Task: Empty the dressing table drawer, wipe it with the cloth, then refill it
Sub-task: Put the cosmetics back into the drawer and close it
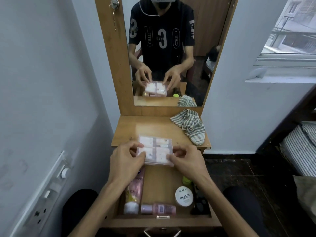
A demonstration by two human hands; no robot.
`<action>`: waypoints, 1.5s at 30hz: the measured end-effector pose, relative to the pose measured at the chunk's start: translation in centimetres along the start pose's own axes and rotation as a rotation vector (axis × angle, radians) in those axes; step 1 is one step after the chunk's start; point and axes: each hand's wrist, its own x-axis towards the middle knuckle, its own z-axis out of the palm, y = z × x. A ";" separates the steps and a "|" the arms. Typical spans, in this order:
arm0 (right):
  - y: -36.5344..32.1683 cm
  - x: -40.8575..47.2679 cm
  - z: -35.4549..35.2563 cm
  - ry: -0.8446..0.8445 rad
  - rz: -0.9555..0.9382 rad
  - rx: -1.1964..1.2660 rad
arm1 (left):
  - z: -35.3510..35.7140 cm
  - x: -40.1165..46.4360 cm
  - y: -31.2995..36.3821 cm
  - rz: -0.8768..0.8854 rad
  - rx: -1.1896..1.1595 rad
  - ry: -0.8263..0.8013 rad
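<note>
head view: both hands, left and right, pinch the clear box by its ends; bare tabletop lies just beyond them.

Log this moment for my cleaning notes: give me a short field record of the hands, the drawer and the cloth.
left hand: grips the left edge of the clear box
right hand: grips the box's right edge
clear box: holds pale pink items, held over the tabletop's front edge
drawer: open, not yet emptied
still in drawer: pink tube, small pink bottle, nail polish remover tub, green-capped bottle
cloth: striped, crumpled on the tabletop's right side, untouched
tabletop: wooden, glossy
</note>
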 end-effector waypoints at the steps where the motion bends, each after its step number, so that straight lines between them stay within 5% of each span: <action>1: 0.4 -0.7 0.1 -0.018 0.011 -0.001 | 0.0 -0.8 -0.3 -0.002 0.017 -0.010; 16: 5.2 -3.0 5.6 -0.138 0.069 -0.316 | 5.8 -3.3 -4.4 -0.107 0.165 -0.133; 27: 6.4 -2.1 7.7 -0.203 0.107 -0.376 | 8.4 -2.9 -5.5 0.043 0.445 -0.316; 34: 6.1 -3.7 6.7 -0.183 0.039 -0.360 | 8.0 -3.5 -5.1 0.148 0.505 -0.268; 38: 5.2 -5.6 3.9 -0.191 -0.129 -0.308 | 6.2 -4.2 -4.9 0.161 0.316 -0.246; 45: 3.9 -9.1 -0.6 -0.533 -0.315 -0.294 | 1.4 -6.6 -4.8 0.118 0.079 -0.770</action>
